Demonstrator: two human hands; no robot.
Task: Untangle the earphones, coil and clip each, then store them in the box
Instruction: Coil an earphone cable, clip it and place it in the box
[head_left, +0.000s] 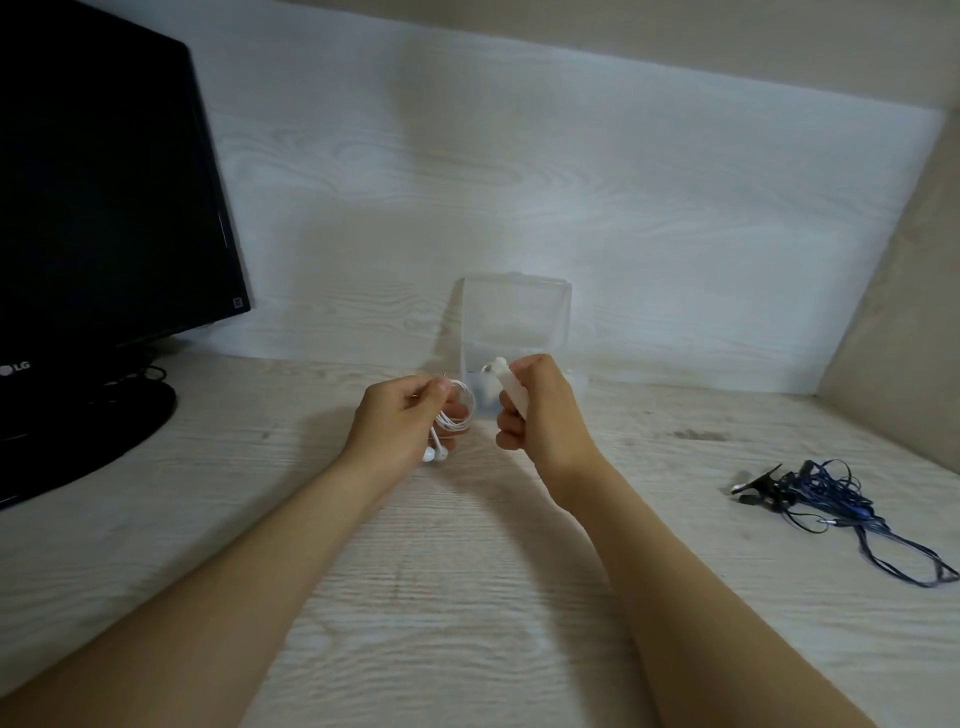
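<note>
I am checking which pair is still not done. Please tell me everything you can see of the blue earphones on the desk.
The blue earphones are a thin dark blue cable, not coiled, lying in a loose tangle on the pale wood-grain desk, at the person's right. One long loop trails toward the near right edge. Its dark earbuds show at the heap's left end, beside a black clip. The left hand and right hand are away from it.

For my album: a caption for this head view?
Left hand holds coiled white earphones, right hand a white clip, near the open box; blue earphones lie tangled.
</note>
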